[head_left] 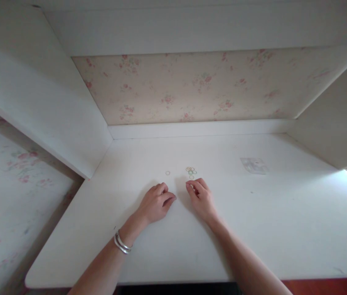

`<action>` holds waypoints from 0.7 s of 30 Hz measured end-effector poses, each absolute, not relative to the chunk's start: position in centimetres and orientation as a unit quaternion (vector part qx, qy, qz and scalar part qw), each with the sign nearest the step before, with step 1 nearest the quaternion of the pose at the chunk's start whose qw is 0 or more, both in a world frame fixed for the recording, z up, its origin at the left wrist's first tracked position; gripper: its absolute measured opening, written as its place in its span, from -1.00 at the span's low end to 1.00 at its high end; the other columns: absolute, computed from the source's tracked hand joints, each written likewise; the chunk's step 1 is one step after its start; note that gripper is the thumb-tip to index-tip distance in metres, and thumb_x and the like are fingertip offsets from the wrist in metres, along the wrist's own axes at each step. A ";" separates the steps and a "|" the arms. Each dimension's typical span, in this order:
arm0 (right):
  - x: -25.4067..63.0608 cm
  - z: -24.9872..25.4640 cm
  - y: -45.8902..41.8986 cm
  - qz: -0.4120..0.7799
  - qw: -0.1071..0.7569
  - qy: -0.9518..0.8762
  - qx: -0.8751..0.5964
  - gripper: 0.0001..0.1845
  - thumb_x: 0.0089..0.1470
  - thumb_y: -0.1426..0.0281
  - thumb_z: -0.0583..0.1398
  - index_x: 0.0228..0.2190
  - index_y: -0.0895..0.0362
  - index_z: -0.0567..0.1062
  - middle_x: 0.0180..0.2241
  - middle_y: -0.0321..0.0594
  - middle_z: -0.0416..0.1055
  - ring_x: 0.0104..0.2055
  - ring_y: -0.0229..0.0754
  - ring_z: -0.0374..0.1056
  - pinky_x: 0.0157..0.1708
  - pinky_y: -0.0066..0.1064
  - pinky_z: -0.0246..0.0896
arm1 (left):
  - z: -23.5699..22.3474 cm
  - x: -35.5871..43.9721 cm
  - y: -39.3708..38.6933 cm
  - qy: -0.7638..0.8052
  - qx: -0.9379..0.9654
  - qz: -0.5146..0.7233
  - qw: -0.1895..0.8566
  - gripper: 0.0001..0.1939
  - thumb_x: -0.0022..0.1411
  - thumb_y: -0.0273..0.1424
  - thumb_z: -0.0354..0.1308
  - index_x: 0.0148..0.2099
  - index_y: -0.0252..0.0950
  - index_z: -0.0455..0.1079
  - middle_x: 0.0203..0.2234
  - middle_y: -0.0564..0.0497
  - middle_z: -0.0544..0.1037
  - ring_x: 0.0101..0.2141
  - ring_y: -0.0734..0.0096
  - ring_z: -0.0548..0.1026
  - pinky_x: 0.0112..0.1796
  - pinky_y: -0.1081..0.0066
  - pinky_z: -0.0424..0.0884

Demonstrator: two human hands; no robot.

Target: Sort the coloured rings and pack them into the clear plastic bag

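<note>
My left hand hovers at or just above the white desk, with its fingers curled in and the thumb pressed near them. Whatever it may hold is too small to make out. My right hand is closed in a pinch, thumb and fingertips together, just below a cluster of thin rings. Anything between those fingertips is hidden. The cluster has several small rings, pale yellowish and greenish, overlapping one another. One separate thin ring lies to the left, beyond my left hand's knuckles.
A clear plastic bag lies flat on the white desk at the right. A tiny dark speck sits below it. White side panels flank the desk, with a low ledge and floral wall behind.
</note>
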State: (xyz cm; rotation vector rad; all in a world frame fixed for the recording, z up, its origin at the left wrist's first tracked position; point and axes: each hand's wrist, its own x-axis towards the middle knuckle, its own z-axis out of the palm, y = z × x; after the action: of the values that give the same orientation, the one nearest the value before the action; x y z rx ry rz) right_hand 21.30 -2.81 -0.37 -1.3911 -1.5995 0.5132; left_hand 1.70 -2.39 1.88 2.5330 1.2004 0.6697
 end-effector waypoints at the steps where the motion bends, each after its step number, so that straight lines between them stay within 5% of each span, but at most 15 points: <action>1: 21.3 -0.3 -2.8 0.209 0.461 -0.649 -0.567 -0.76 0.18 0.27 0.05 -0.29 0.09 0.47 -0.35 -0.26 0.29 -0.50 -0.37 0.20 -0.49 -0.51 0.13 | 1.9 1.7 -2.4 0.412 0.870 0.235 0.137 -0.79 0.26 -0.34 0.02 -0.25 -0.20 0.48 -0.40 0.00 0.33 -0.37 0.43 0.33 -0.28 0.39 0.31; 8: 21.2 -0.6 -2.8 0.208 0.437 -0.668 -0.565 -0.74 0.19 0.29 0.02 -0.28 0.10 0.47 -0.34 -0.23 0.32 -0.44 -0.34 0.25 -0.44 -0.51 0.17 | 1.4 0.1 -0.8 0.515 0.743 0.369 0.215 -0.76 0.28 -0.28 -0.02 -0.23 -0.25 0.44 -0.37 0.02 0.38 -0.35 0.45 0.37 -0.25 0.42 0.31; 16: 18.5 0.4 -0.5 0.116 0.245 -0.777 -0.569 -0.61 0.17 0.32 0.02 0.04 -0.02 0.34 -0.18 -0.12 0.33 -0.18 -0.13 0.26 -0.20 -0.31 0.17 | 0.1 -0.7 0.7 0.568 0.683 0.379 0.258 -0.75 0.23 -0.26 0.00 -0.26 -0.27 0.45 -0.41 0.04 0.44 -0.41 0.46 0.38 -0.33 0.43 0.31; 21: 16.7 1.1 2.0 0.094 0.189 -0.790 -0.575 -0.66 0.18 0.28 0.03 -0.03 -0.09 0.41 -0.18 -0.11 0.31 -0.16 -0.08 0.22 -0.22 -0.28 0.12 | -0.1 -0.9 1.0 0.582 0.668 0.381 0.265 -0.75 0.21 -0.26 0.02 -0.27 -0.27 0.46 -0.41 0.04 0.46 -0.41 0.44 0.40 -0.33 0.43 0.32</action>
State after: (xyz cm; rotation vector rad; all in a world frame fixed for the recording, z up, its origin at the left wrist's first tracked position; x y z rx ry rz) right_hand 16.74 2.02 1.09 -1.6163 -2.2227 0.2655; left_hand -0.94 1.00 -0.10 1.8038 1.5719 1.0302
